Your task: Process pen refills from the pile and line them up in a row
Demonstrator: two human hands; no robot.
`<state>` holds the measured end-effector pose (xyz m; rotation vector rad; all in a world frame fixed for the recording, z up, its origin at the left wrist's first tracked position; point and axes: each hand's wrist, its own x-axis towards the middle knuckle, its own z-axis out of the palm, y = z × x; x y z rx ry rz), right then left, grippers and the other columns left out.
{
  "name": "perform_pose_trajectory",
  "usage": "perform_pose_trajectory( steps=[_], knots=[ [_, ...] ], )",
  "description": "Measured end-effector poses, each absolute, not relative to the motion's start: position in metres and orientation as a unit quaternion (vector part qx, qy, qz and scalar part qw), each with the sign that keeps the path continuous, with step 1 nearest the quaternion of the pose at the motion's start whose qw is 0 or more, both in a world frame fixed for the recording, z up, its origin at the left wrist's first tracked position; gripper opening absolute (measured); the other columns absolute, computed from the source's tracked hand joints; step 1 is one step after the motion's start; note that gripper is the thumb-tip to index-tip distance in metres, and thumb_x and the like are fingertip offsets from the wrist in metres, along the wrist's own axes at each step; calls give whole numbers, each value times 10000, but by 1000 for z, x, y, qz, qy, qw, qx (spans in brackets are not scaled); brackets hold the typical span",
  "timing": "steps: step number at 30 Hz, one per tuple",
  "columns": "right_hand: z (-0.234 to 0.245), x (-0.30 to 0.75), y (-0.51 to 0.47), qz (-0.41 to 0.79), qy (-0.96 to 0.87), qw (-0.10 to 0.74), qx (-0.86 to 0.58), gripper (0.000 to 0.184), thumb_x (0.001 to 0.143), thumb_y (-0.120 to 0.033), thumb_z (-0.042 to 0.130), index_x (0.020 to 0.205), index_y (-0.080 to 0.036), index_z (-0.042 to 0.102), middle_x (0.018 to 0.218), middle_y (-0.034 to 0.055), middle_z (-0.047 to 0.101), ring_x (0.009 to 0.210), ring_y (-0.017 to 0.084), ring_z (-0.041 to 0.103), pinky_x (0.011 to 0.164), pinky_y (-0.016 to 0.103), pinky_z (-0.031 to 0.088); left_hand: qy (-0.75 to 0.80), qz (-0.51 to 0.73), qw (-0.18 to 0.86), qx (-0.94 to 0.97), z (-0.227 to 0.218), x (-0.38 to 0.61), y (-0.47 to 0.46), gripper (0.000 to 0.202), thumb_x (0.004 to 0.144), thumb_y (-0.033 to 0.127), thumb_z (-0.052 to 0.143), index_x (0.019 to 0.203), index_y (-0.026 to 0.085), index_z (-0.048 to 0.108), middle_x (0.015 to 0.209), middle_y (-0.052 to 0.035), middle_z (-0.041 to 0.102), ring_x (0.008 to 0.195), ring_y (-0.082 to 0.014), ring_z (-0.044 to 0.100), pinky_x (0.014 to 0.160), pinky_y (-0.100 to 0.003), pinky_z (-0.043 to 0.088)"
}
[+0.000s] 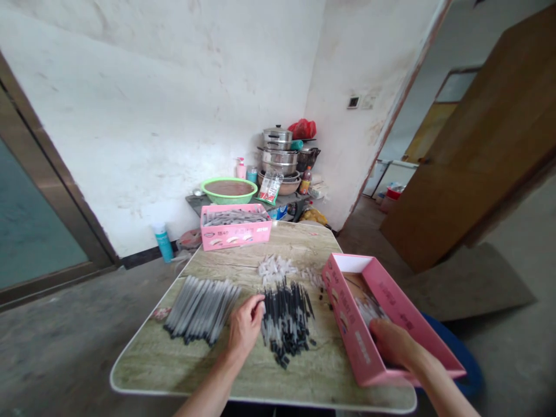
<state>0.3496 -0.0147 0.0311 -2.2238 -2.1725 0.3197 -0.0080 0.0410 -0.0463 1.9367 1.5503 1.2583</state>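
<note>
My left hand (247,325) is closed in a pinch at the left edge of a pile of black-and-clear pen refills (286,318); anything between its fingertips is too small to make out. My right hand (393,343) reaches down into a long pink box (354,330), its fingers partly hidden near some thin clear and white pieces (368,307). Left of my left hand, translucent pen barrels (202,310) with dark ends lie side by side. A heap of small white plastic pieces (275,267) sits behind the refills. Small black pieces (284,353) lie at the refills' near end.
Another pink box (234,236) full of pale sticks stands at the table's (208,376) far edge. Beyond it, a low stand carries a green basin (229,191), stacked steamer pots (278,153) and bottles. A blue stool (471,362) is under the right box's side.
</note>
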Motion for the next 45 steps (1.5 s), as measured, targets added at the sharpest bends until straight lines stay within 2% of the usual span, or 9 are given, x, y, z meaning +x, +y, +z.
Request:
perform_pose_trajectory(
  steps=[8,13,16,20,24,28,35,38,45],
  knots=[
    [18,358,-9,90,-707,-6,-701,147,734,-172,578,641,-200,688,741,85,731,702,236,683,627,285,476,607,322,178,705,-49,-14,52,282,740,146,593,1014,184,648,795,-37,688,748,-178,641,730,-271,461],
    [8,370,-7,1,-688,-18,-726,129,716,-115,568,763,-152,682,858,166,723,832,296,681,695,331,469,609,264,184,725,-43,-13,50,443,703,126,602,1142,180,597,851,-49,654,789,-184,618,746,-270,435],
    [17,369,-8,-37,-665,-8,-746,115,749,-176,560,787,-141,662,881,187,711,867,316,670,688,336,453,611,246,181,730,-38,-13,47,459,710,90,566,1160,179,585,912,-66,645,842,-191,610,775,-274,424],
    [56,346,-17,-105,-587,60,-800,202,818,-306,472,773,-181,624,669,112,689,646,274,666,522,300,394,622,224,165,732,-32,-13,43,471,733,95,547,1200,161,550,1015,-99,628,924,-210,602,821,-282,419],
    [91,303,-40,-129,-572,242,-773,233,806,-408,503,792,-201,611,633,54,663,557,225,634,509,281,399,630,186,161,737,-27,-12,40,460,766,138,553,1224,147,510,1108,-124,614,1033,-223,581,881,-278,400],
    [90,256,-60,11,-621,398,-675,279,792,-453,569,843,-184,620,633,34,650,511,171,596,496,244,428,635,138,139,747,-26,-13,42,468,762,81,499,1223,161,491,1067,-115,645,987,-225,610,834,-286,417],
    [42,199,-45,427,-508,513,-544,317,805,-447,613,667,-171,540,487,15,603,380,111,497,352,190,357,657,99,93,741,-30,-16,45,526,771,122,487,1285,110,379,871,-123,690,810,-280,655,655,-328,428],
    [25,190,-37,490,-451,551,-503,323,793,-434,641,657,-164,526,481,30,622,364,112,513,335,186,371,661,96,90,739,-31,-17,48,518,763,114,487,1271,97,385,850,-129,692,817,-283,657,656,-328,422],
    [10,186,-34,511,-423,564,-492,333,785,-416,661,629,-148,539,456,31,616,347,107,522,308,169,369,662,107,94,736,-29,-17,50,465,758,113,497,1216,85,422,850,-142,692,857,-265,655,688,-308,406]
  ],
)
